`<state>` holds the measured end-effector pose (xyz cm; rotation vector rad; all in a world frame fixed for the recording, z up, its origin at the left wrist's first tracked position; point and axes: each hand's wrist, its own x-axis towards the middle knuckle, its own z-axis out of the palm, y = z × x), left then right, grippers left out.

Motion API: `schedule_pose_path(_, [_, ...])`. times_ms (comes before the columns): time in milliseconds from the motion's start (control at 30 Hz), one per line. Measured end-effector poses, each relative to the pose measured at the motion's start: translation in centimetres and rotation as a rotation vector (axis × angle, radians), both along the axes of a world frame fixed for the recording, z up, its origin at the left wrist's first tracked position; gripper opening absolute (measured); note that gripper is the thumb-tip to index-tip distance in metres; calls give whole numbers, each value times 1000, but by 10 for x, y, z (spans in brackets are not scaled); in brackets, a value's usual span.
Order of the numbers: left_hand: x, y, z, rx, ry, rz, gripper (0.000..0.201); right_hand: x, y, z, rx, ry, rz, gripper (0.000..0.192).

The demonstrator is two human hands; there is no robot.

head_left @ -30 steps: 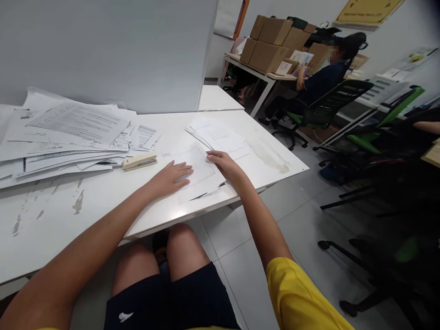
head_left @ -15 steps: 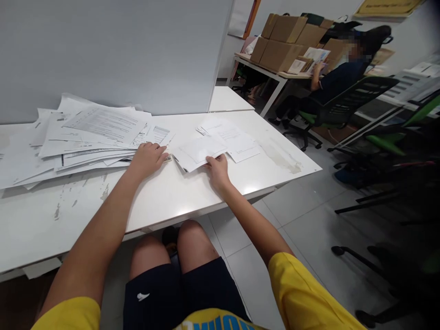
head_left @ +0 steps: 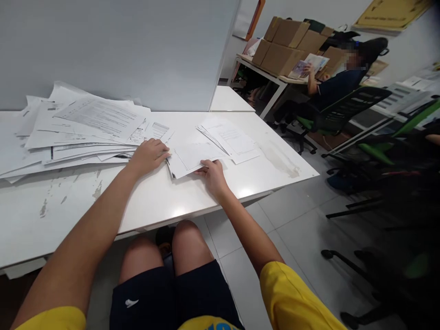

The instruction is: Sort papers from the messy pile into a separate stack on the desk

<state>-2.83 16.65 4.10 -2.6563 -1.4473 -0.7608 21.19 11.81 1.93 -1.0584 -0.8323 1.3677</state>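
Cardboard boxes [head_left: 280,59] stacked 2 high, far beyond the big paper pile [head_left: 85,128] to its right, contents hidden; here on the desk [head_left: 165,197], just right of that pile, the thin sheaf [head_left: 192,156], its near edge pinched by the right hand [head_left: 205,168]; the left hand [head_left: 149,155], curled at the pile's right edge, whether gripping anything I cannot tell; the 2 hands apart; more sheets [head_left: 237,140] farther right of the pile.

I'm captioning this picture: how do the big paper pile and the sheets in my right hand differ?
The big paper pile is thick and messy; the held sheets make a thin stack. The pile rests on the table; the right hand grips the held sheets. Both are white paper.
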Motion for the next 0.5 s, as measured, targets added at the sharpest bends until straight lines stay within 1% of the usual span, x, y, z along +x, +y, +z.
schedule_pose_path(67, [1,1,-2,-2,11,-37,30,0,1,0,-17,12,14,28])
schedule_pose_path(167, [1,3,-2,-11,24,-66,30,-3,3,-1,-8,-31,24,24])
schedule_pose_path(267, [0,2,-3,3,28,-52,30,-5,2,0,0,-138,-1,19])
schedule_pose_path(333, [0,1,-4,34,42,-43,30,-4,0,2,-30,-251,-36,14])
schedule_pose_path(367, [0,1,-4,57,53,-37,31,-3,-2,3,-47,-300,-77,12])
schedule_pose_path(433, [1,1,-5,108,75,-28,34,0,-5,7,-37,-328,-234,10])
schedule_pose_path(500, [2,1,-5,144,85,-23,36,0,-7,11,71,-245,-413,12])
